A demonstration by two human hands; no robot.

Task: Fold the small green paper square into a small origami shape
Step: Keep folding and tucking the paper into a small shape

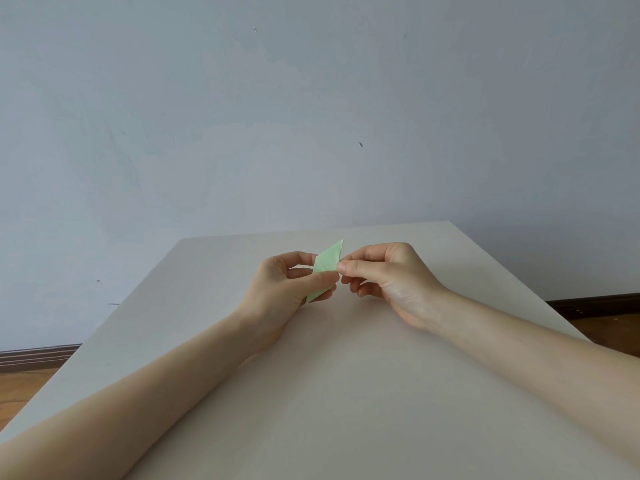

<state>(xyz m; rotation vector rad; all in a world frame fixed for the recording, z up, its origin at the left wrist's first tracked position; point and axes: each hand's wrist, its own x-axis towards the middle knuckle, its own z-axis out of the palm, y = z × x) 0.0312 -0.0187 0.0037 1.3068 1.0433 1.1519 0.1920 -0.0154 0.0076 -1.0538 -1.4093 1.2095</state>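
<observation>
Paper [328, 262] pale green, folded narrow, pointed; left hand [287, 289], right hand [388, 275] both pinching it.

We see both hands up over the surface [346, 375]. Left hand [284, 289] and right hand [388, 278] each pinch the folded green paper [327, 263].

Two forearms are seen, entering from the lower left and lower right corners. Both are bare from the frame edge to the wrist; no sleeve, cuff, watch or band is shown. The left hand [287, 289] and right hand [391, 278] are ungloved. Fingernails are kept short and unpainted where they can be seen.
</observation>
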